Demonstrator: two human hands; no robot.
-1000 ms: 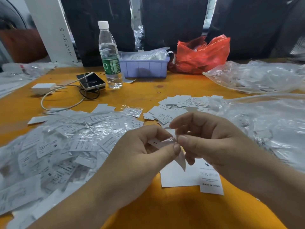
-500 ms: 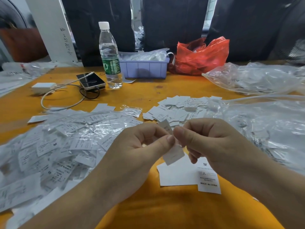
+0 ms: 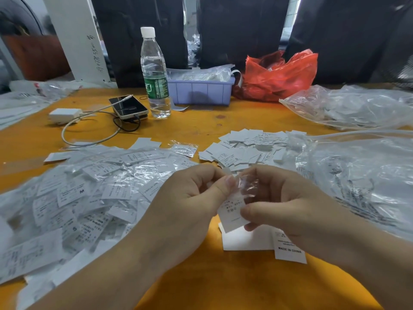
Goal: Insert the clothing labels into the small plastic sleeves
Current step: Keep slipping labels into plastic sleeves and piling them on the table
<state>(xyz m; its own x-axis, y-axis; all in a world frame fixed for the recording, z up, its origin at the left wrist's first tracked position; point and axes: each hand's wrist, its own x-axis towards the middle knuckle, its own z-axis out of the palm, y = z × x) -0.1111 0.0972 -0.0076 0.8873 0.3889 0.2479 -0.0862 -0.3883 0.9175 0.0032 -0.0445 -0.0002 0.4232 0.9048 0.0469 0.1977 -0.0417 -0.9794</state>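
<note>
Over the orange table [image 3: 201, 283] my left hand [image 3: 190, 198] pinches the top of a small clear plastic sleeve [image 3: 248, 186] between thumb and fingers. My right hand [image 3: 288, 202] pinches a white printed clothing label [image 3: 231, 213] at its right edge, the label's upper part lying at the sleeve. A wide heap of sleeved labels [image 3: 78, 198] covers the table on the left. Loose white labels [image 3: 243, 148] lie in a pile beyond my hands. Two more labels [image 3: 250, 241] lie flat under my right hand, one reading MADE IN CHINA.
Large clear plastic bags [image 3: 357, 171] fill the right side. At the back stand a water bottle [image 3: 154, 74], a lilac bin [image 3: 201, 90], a red bag [image 3: 279, 74], a phone [image 3: 128, 107] and a white charger [image 3: 64, 115] with cable.
The label has swung from behind my left thumb down into view, printed face up, and my right thumb now holds its edge. A clear sleeve now shows between the fingertips.
</note>
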